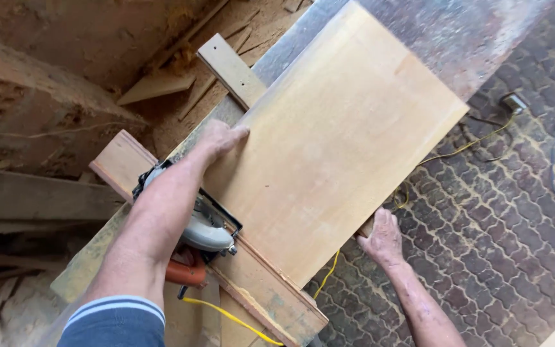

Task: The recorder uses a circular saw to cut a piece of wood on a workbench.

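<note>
Plywood panel (335, 141) on workbench (431, 32), circular saw (203, 228) alongside.
Left hand (223, 136) flat, fingers extended, pressing panel's edge; right hand (381, 239) grips panel's lower edge, fingers curled under.

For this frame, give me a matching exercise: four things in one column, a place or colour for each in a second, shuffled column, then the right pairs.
Things:
1. left hand
2. right hand
3. circular saw
4. yellow cable

Places:
A. under the left forearm, on the bench
B. at the plywood panel's lower right edge, over the paved floor
C. flat on the panel's left edge
D. trails off the bench end, below the saw

Pairs: 1-C, 2-B, 3-A, 4-D
</note>
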